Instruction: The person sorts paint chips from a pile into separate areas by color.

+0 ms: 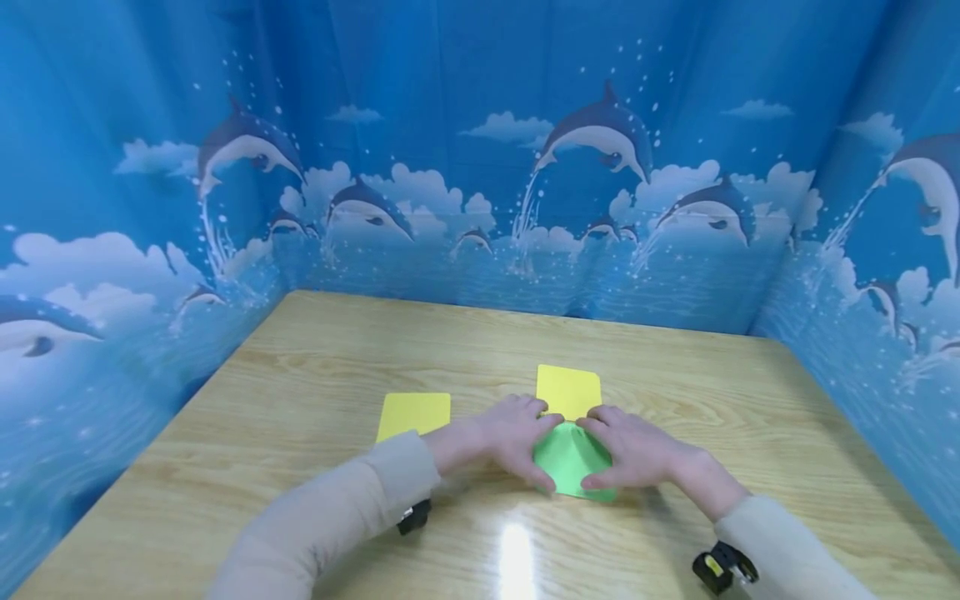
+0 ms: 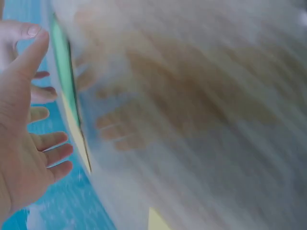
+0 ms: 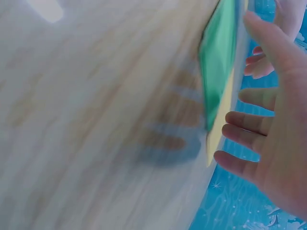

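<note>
A flat green sheet (image 1: 572,463) lies on the wooden table, overlapping the near end of a yellow sheet (image 1: 568,392) with rounded corners. My left hand (image 1: 517,437) is over the green sheet's left edge, its fingers loosely bent and nothing in them. Across from it, my right hand (image 1: 633,448) is at the right edge, fingers spread and also holding nothing. Both wrist views show the fingers apart from the sheets, above the table. Another yellow sheet (image 1: 414,412) lies to the left, its near part hidden behind my left forearm.
The wooden table (image 1: 360,350) carries a bright light reflection near its front. Blue curtains (image 1: 450,75) printed with dolphins hang behind it and at both sides. A small black device (image 1: 723,567) is strapped at my right wrist, and another (image 1: 413,517) at my left.
</note>
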`<state>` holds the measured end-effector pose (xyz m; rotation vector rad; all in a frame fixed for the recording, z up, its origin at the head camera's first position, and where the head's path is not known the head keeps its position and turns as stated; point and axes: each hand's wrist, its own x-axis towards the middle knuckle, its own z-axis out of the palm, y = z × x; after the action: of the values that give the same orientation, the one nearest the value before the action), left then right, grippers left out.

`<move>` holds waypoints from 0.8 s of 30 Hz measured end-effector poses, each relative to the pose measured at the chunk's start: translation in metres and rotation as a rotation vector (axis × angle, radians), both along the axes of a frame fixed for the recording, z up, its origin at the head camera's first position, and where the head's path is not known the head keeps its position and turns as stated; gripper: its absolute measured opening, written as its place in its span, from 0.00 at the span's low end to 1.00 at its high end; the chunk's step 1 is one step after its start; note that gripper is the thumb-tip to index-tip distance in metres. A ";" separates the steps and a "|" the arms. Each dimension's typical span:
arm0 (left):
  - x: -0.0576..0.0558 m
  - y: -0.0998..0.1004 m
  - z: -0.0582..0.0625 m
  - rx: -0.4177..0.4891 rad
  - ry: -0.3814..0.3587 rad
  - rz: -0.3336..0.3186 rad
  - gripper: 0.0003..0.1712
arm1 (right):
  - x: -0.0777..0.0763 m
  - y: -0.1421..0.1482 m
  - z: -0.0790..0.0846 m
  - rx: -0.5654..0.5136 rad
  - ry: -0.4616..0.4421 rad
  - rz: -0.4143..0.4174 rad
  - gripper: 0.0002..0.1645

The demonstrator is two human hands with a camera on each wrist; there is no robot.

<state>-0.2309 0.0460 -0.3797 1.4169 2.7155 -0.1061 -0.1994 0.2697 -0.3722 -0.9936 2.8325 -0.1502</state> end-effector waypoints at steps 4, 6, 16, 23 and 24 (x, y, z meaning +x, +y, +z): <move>-0.007 -0.023 0.008 0.015 -0.013 0.077 0.54 | -0.009 -0.010 0.003 -0.023 0.111 0.045 0.44; -0.009 -0.037 0.012 0.026 -0.027 0.122 0.53 | -0.014 -0.017 0.005 -0.029 0.160 0.059 0.41; -0.016 -0.109 0.015 0.087 -0.031 0.218 0.52 | -0.035 -0.067 0.013 -0.062 0.176 0.081 0.38; -0.014 -0.158 0.010 0.119 -0.073 0.294 0.56 | -0.047 -0.107 0.015 -0.080 0.166 0.119 0.41; -0.013 -0.164 0.009 0.125 -0.083 0.308 0.56 | -0.049 -0.112 0.016 -0.082 0.159 0.125 0.42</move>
<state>-0.2442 -0.1182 -0.3709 0.9842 2.8726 0.1393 -0.2481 0.1577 -0.3567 -1.2491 2.9149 -0.1832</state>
